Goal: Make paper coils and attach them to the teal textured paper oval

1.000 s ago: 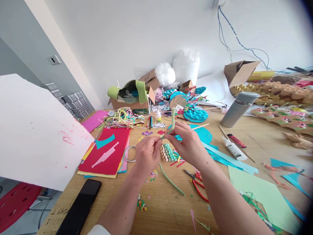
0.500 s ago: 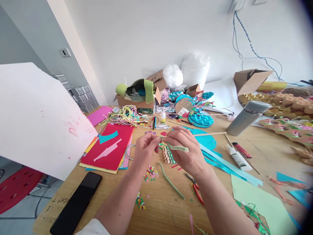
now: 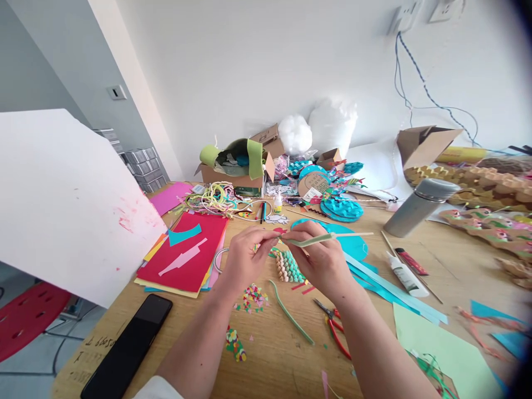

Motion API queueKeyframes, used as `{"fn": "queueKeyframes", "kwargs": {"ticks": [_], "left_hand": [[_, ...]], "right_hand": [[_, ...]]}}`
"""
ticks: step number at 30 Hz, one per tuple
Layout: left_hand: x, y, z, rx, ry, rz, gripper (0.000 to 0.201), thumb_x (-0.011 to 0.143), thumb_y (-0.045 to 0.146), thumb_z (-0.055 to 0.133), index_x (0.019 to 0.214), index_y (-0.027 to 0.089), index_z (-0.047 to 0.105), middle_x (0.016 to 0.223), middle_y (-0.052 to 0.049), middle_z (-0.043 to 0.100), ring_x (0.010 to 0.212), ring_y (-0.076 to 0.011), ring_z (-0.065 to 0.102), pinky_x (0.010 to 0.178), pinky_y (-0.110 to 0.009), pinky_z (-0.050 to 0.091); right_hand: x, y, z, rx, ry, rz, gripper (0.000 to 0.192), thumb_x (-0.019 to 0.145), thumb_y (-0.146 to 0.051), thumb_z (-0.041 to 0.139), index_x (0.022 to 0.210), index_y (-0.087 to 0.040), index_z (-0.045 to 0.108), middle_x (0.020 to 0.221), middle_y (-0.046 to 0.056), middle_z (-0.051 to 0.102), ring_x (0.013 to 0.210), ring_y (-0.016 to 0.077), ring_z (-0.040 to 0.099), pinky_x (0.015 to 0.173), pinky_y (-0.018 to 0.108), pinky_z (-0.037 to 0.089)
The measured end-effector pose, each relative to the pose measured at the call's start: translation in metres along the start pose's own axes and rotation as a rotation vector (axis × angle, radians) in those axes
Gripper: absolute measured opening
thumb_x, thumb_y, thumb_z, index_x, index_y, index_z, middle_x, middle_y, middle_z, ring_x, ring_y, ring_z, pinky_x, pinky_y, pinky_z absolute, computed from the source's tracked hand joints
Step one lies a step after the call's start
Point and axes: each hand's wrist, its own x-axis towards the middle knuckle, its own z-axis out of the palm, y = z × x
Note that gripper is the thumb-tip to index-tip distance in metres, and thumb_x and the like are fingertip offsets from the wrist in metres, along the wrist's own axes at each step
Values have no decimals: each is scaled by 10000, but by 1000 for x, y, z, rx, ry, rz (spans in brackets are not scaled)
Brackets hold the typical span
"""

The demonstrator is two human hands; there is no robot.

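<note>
My left hand (image 3: pixel 248 252) pinches one end of a pale green cord-like strip (image 3: pixel 310 240) between thumb and fingertips. My right hand (image 3: pixel 322 260) grips the same strip beside it, and the tail lies across the back of its fingers. A thin pale length (image 3: pixel 353 234) sticks out past the right knuckles; whether it belongs to the strip I cannot tell. What lies between the fingertips is mostly hidden. Just below the hands rests a cream-and-green bumpy piece (image 3: pixel 288 267). A second green strip (image 3: pixel 291 315) lies curved on the table between my forearms.
Red-handled pliers (image 3: pixel 337 332) lie by my right forearm, with glue bottles (image 3: pixel 405 274) and a grey flask (image 3: pixel 419 208) farther right. Confetti (image 3: pixel 253 297), coloured paper (image 3: pixel 183 252) and a phone (image 3: pixel 128 343) are to the left. A cord pile (image 3: pixel 214 198) sits behind.
The strip's tail has swung up from sagging over my right hand to a flatter line. The view has tilted slightly, and both hands stay close together.
</note>
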Motion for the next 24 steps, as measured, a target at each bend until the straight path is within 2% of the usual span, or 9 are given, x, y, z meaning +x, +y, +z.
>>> {"fn": "queueKeyframes", "kwargs": {"ticks": [4,6,9,11,12,13,15,19,24], "left_hand": [[1,2,-4,184,82,208,140,911,196,572,967,191,701,890,-61,742,849,-170,672,782,-298,521],[2,3,-6,243,130,274,136,906,166,572,970,188,690,877,-54,737,842,-164,667,773,-292,519],[2,4,-8,305,181,348,146,906,145,558,972,192,680,863,-46,730,834,-159,663,758,-287,517],[2,4,-7,332,185,382,151,902,131,558,979,186,675,856,-46,726,821,-157,657,755,-285,513],[2,4,-7,344,178,396,153,897,124,562,985,181,674,850,-47,723,814,-157,652,752,-284,511],[1,3,-6,356,169,408,156,893,119,565,989,175,674,842,-48,720,805,-158,648,746,-284,508],[1,2,-4,379,151,425,163,890,114,564,996,171,673,830,-50,715,793,-166,642,732,-289,504],[-1,-2,0,420,146,452,192,891,93,545,1022,174,660,851,-57,718,821,-176,641,755,-306,516],[-2,-6,2,454,151,471,220,882,77,544,1050,167,653,870,-66,727,834,-180,653,779,-315,527]], "right_hand": [[5,-4,-7,39,-9,40,191,905,-124,553,1050,-208,644,930,80,663,877,207,622,764,361,487],[7,-6,-13,80,48,160,187,908,-176,562,1066,-209,658,951,86,683,890,214,634,781,373,497],[8,-10,-22,276,107,587,202,916,-353,571,944,-187,683,762,63,692,654,175,637,588,302,497],[10,-12,-24,530,-22,858,360,881,-503,582,782,-169,674,606,44,655,483,139,579,447,255,435],[10,-13,-23,671,-115,940,423,851,-557,596,718,-161,661,568,42,643,445,129,562,418,244,419],[11,-13,-22,803,-198,986,462,820,-591,616,677,-153,651,557,45,644,434,124,564,414,237,424],[13,-15,-16,1011,-267,1035,479,768,-603,669,662,-137,652,575,52,662,456,122,589,441,230,455],[13,-15,-3,1198,-177,1130,445,666,-544,786,739,-118,680,596,44,678,470,121,613,436,213,464],[10,-15,5,1211,-122,1177,434,649,-528,803,730,-115,696,600,46,686,477,123,631,456,219,505]]}}
